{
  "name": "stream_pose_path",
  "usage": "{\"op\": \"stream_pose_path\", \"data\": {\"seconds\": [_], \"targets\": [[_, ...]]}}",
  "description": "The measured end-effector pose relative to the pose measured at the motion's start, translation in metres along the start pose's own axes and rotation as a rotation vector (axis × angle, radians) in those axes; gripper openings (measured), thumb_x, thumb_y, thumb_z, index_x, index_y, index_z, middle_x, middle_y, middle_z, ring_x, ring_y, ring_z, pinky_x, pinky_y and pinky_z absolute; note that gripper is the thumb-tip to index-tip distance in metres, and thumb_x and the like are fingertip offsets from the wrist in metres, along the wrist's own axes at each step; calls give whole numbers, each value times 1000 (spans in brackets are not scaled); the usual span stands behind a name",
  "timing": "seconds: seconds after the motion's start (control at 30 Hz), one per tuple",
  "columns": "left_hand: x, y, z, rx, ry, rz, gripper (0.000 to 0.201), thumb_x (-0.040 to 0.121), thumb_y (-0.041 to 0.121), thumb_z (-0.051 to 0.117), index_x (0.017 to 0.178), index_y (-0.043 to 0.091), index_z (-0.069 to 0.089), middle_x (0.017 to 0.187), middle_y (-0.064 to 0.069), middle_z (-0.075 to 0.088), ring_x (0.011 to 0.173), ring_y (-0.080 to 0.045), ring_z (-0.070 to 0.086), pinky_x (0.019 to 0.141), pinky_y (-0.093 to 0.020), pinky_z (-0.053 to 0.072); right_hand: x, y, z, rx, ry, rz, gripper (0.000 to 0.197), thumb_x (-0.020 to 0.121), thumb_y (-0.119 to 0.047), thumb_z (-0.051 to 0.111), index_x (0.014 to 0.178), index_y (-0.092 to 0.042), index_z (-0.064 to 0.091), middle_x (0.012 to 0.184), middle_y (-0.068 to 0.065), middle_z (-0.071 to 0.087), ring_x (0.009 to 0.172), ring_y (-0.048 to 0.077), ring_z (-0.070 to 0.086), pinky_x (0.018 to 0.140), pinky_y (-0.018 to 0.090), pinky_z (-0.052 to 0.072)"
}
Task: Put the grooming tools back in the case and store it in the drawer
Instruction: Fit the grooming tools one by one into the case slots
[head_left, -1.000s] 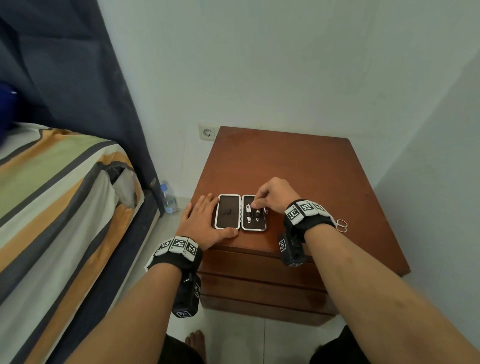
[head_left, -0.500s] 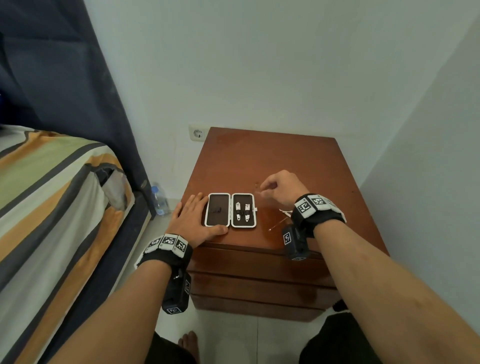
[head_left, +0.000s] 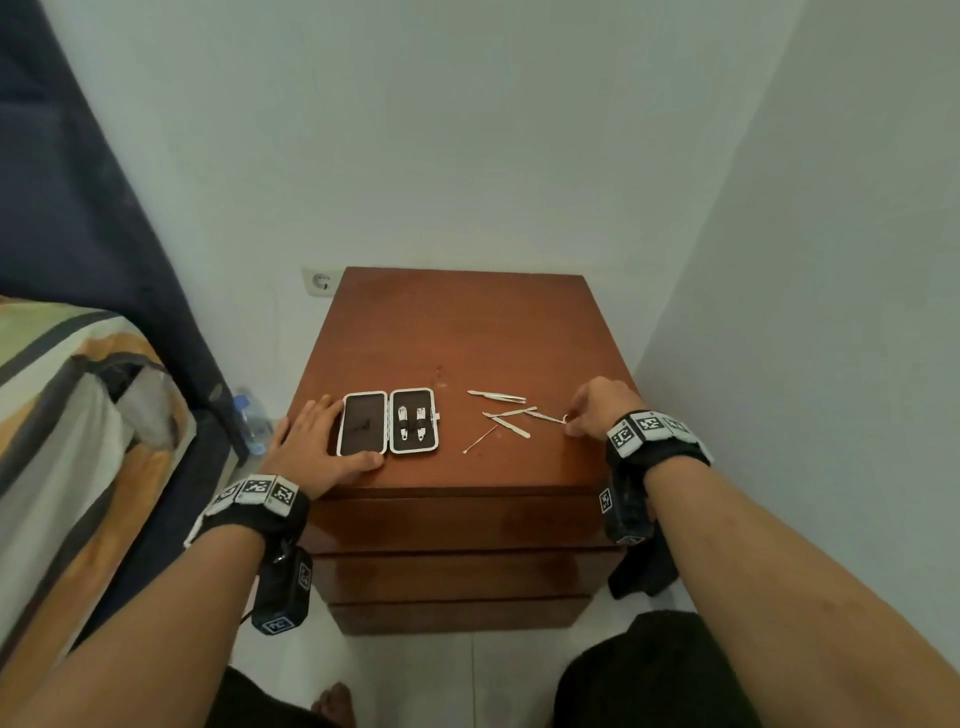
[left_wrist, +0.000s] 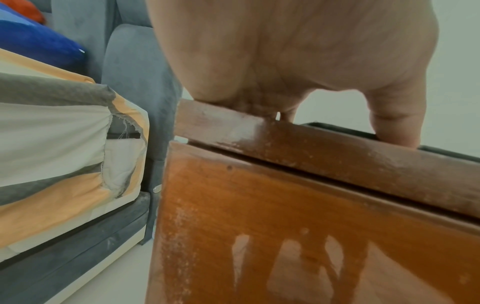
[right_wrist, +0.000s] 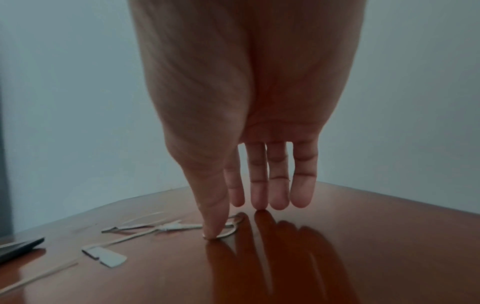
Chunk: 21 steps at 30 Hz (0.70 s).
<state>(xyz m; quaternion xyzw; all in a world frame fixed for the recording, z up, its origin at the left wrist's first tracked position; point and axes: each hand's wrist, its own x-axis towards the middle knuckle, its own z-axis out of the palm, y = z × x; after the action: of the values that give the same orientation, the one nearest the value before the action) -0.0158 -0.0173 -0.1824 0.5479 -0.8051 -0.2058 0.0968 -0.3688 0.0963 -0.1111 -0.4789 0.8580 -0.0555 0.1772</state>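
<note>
The small grooming case (head_left: 387, 422) lies open on the wooden nightstand (head_left: 467, 332), with two nail clippers (head_left: 410, 423) strapped in its right half. My left hand (head_left: 311, 447) rests flat against the case's left side, thumb (left_wrist: 397, 123) along its near edge (left_wrist: 441, 152). Right of the case lie loose metal tools: tweezers (head_left: 496, 396), crossed flat tools (head_left: 511, 423) and a thin pick (head_left: 480, 439). My right hand (head_left: 571, 423) is at their right end. Its fingers point straight down, and the thumb tip (right_wrist: 211, 232) presses on the ring of the small scissors (right_wrist: 228, 228).
Three closed drawer fronts (head_left: 457, 519) face me below the top. A striped bed (head_left: 78, 441) stands close on the left, with a water bottle (head_left: 249, 421) on the floor between. A wall runs close on the right; dark cloth (head_left: 644, 571) hangs by that corner.
My right hand left the case and moved right to the loose tools, which now show beside it. The left hand stayed at the case.
</note>
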Motion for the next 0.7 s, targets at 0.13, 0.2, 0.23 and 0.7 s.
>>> {"op": "stream_pose_path", "data": {"seconds": [0.13, 0.2, 0.23, 0.7], "targets": [[1, -1, 1, 0, -1, -7, 112, 57, 80, 50, 152, 27, 22, 162, 3, 15, 149, -14, 9, 120, -40, -1, 1, 3, 2, 14, -2, 7, 38, 75, -32, 84, 108, -18, 73, 111, 6, 72, 101, 24, 67, 90, 34, 54], [1, -1, 1, 0, 3, -4, 112, 58, 80, 50, 152, 27, 22, 162, 2, 16, 149, -15, 10, 120, -41, 0, 1, 4, 2, 40, -21, 27, 35, 75, -29, 85, 105, -16, 71, 110, 6, 70, 102, 25, 66, 90, 36, 54], [1, -1, 1, 3, 6, -1, 111, 58, 79, 50, 152, 27, 22, 161, 2, 17, 149, -15, 10, 120, -42, 0, 2, 5, 2, 61, -25, 34, 33, 75, -27, 86, 101, -16, 69, 108, 5, 69, 102, 25, 66, 90, 37, 54], [-3, 3, -2, 14, -27, -9, 112, 59, 80, 48, 153, 27, 17, 162, 4, 12, 149, -13, 6, 120, -41, -1, 0, -14, -45, 515, -12, -166, 10, 80, -2, 78, 89, -7, 76, 81, 10, 74, 68, 17, 66, 67, 25, 59]]}}
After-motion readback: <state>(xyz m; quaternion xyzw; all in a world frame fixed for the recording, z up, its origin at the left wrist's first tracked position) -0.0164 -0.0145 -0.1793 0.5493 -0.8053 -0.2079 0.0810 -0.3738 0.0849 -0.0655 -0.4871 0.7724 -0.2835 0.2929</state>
